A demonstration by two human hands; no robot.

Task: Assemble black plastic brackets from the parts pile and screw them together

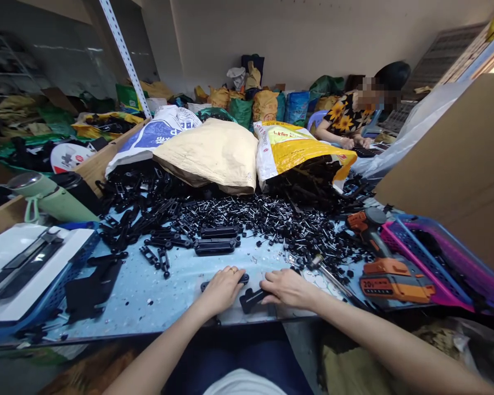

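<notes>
Near the table's front edge, my left hand (225,285) is closed over a black elongated part (243,278), whose two ends stick out on either side of the fingers. Just to the right, my right hand (283,287) grips a black bracket-like part (251,299) by its right end. The two parts are close together. Behind my hands lie stacked black bars (216,246) and a few small black linked pieces (163,262). Black-headed screws (263,214) are heaped farther back.
An orange cordless drill (397,281) lies at right beside a pink and blue basket (432,263). Three sacks, the middle one beige (214,151), line the back. Green bottle (45,197) and blue tray (80,258) stand left. A person (349,118) sits beyond.
</notes>
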